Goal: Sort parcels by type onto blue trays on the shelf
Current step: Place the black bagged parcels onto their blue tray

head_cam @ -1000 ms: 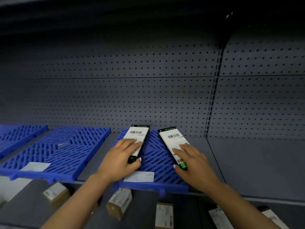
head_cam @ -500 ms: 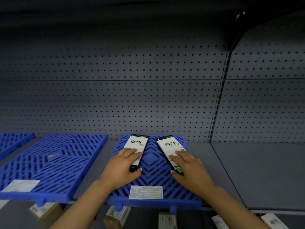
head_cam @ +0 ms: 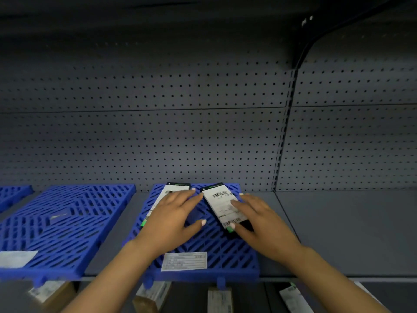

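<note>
Blue tray [head_cam: 234,256] carries two black parcels: left parcel [head_cam: 168,191] is pressed under flat left hand [head_cam: 171,220]; right parcel [head_cam: 222,203] is touched by flat right hand [head_cam: 259,219].

Grey metal shelf [head_cam: 338,233] backed by perforated panel [head_cam: 158,136]. Carried three blue slatted trays side by side: middle tray [head_cam: 225,251], left tray [head_cam: 67,222], and far-left tray [head_cam: 13,193], cut off at frame edge.
</note>
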`<state>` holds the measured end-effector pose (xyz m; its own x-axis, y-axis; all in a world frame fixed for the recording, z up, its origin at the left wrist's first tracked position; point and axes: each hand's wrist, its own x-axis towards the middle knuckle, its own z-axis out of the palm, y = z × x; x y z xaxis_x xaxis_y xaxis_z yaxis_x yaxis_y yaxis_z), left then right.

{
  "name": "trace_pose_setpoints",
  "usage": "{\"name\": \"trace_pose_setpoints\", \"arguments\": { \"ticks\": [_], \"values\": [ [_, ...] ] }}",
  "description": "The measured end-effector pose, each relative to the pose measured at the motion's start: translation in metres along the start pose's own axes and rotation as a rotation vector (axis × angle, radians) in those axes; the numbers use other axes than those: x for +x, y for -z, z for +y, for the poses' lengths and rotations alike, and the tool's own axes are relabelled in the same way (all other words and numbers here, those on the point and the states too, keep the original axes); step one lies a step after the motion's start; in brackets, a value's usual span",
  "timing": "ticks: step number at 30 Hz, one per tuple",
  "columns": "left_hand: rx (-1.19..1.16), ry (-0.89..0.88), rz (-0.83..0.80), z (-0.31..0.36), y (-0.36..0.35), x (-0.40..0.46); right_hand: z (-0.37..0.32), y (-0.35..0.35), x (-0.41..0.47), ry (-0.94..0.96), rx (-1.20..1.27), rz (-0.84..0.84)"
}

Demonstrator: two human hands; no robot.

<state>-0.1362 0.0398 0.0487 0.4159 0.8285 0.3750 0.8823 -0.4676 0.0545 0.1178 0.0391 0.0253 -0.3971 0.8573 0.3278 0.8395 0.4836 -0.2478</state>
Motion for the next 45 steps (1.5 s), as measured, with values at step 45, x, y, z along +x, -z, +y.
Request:
{"name": "trace_pose_setpoints", "arguments": {
  "ticks": [45],
  "values": [
    [-0.442, -0.589, -0.116, 0.661, -0.145, 0.231, 0.401, 0.292, -0.473, -0.714, -0.326, 0.287]
  ]
}}
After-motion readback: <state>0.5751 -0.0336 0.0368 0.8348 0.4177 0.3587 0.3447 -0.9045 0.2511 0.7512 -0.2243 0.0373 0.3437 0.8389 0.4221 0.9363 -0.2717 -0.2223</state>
